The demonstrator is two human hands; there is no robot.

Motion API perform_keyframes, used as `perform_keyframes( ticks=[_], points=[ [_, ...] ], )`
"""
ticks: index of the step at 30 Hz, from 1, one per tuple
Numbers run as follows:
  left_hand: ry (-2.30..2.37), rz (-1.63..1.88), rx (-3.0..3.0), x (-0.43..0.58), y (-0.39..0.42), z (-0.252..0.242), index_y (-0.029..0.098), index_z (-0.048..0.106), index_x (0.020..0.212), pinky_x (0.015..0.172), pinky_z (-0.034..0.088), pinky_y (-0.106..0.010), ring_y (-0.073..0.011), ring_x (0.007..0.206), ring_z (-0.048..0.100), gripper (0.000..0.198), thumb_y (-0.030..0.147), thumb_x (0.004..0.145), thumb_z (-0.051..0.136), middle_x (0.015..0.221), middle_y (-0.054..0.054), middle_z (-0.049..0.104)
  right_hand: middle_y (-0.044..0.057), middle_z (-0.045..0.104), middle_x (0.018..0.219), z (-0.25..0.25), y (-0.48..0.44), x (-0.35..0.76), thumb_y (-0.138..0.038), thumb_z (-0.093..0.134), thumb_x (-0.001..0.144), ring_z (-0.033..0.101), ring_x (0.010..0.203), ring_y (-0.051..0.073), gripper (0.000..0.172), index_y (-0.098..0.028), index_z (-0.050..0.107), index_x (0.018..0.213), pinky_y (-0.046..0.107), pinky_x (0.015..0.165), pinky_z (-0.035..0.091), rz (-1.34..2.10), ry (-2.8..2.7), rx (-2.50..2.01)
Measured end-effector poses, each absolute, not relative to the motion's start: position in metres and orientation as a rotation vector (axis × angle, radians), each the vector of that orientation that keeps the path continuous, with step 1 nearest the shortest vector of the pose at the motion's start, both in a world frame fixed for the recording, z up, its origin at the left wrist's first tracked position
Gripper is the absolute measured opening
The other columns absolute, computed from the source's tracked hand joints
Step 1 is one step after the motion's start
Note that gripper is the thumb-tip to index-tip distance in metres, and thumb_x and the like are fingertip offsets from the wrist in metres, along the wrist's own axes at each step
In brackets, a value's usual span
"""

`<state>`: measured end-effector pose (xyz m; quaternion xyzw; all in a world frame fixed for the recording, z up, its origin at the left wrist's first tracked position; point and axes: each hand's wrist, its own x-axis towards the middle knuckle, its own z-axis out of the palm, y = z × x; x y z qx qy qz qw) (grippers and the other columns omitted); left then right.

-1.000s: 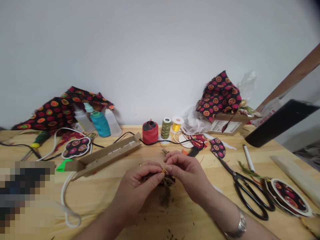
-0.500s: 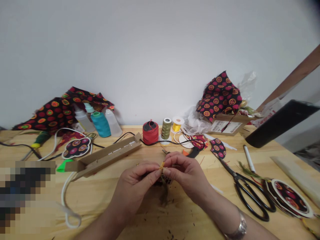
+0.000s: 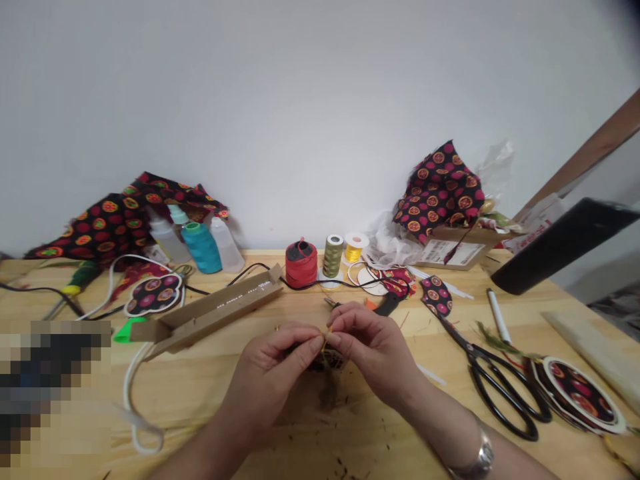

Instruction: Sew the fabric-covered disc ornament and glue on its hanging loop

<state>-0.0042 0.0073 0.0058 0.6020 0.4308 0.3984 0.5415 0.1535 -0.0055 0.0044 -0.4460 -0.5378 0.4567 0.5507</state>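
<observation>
Just in front of me, over the middle of the table, my left hand (image 3: pixel 280 363) and my right hand (image 3: pixel 373 350) meet fingertip to fingertip. Both pinch a thin yellow cord (image 3: pixel 325 343), thumb against forefinger. Beneath the fingers is a small dark patterned piece (image 3: pixel 333 361), mostly hidden by my hands. A dark greenish tassel (image 3: pixel 329 387) hangs blurred below it. Behind my right fingertips lies an orange and black tool (image 3: pixel 385 305), partly covered.
Black scissors (image 3: pixel 495 380) and a round fabric-covered piece (image 3: pixel 583 393) lie on the right. Thread spools, red (image 3: pixel 301 265), green (image 3: pixel 333 259) and yellow (image 3: pixel 354 252), stand at the back. A long cardboard box (image 3: pixel 215 310) sits left, near a white cable (image 3: pixel 127 380).
The yellow loop between my fingertips now looks smaller and tighter, and my fingertips have shifted slightly. Everything else on the table stays in place.
</observation>
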Motion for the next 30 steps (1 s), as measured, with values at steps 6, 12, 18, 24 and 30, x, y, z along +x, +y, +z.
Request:
perform_keyframes(
  ticks=[6,12,18,24,30],
  points=[
    [1.019,0.963,1.488,-0.0036,0.0078,0.0082,0.023,0.073,0.075,0.065,0.048,-0.018,-0.0129,0.07,0.062,0.01,0.022,0.074,0.063,0.075,0.002,0.071,0.004,0.057,0.084,0.0069,-0.0106,0.1549,-0.01,0.061,0.074,0.055,0.082,0.014,0.007,-0.017,0.061,0.072,0.027,0.072,0.045,0.713,-1.526,-1.058],
    [0.988,0.971,1.598,-0.0044,0.0065,0.0092,0.023,0.072,0.076,0.068,0.048,-0.02,-0.0137,0.073,0.062,0.012,0.019,0.076,0.061,0.078,0.001,0.071,0.003,0.056,0.089,0.0067,-0.0127,0.1551,-0.01,0.061,0.075,0.054,0.084,0.014,0.01,-0.019,0.061,0.078,0.025,0.07,0.045,0.699,-1.575,-1.024],
    [0.966,0.942,1.642,-0.0044,0.0052,0.0082,0.021,0.071,0.074,0.068,0.048,-0.021,-0.0143,0.074,0.062,0.012,0.021,0.077,0.059,0.077,-0.001,0.069,0.003,0.055,0.095,0.005,-0.0085,0.157,-0.013,0.063,0.075,0.05,0.075,0.012,0.027,-0.025,0.062,0.099,0.025,0.066,0.045,0.908,-1.54,-1.024],
    [0.956,0.952,1.651,-0.0031,0.0053,0.0093,0.022,0.071,0.073,0.07,0.048,-0.021,-0.0146,0.077,0.062,0.011,0.021,0.076,0.061,0.078,0.0,0.07,0.002,0.057,0.092,0.0056,-0.0068,0.1565,-0.016,0.067,0.072,0.051,0.073,0.011,0.023,-0.024,0.068,0.093,0.024,0.064,0.046,1.059,-1.465,-0.98],
    [0.967,0.958,1.612,-0.0026,0.0052,0.0103,0.023,0.072,0.075,0.069,0.048,-0.019,-0.0127,0.074,0.063,0.012,0.018,0.075,0.062,0.078,0.001,0.071,0.003,0.058,0.088,0.0055,-0.0078,0.157,-0.016,0.069,0.07,0.055,0.082,0.015,0.014,-0.023,0.07,0.081,0.027,0.07,0.046,1.012,-1.437,-0.998]
  ],
)
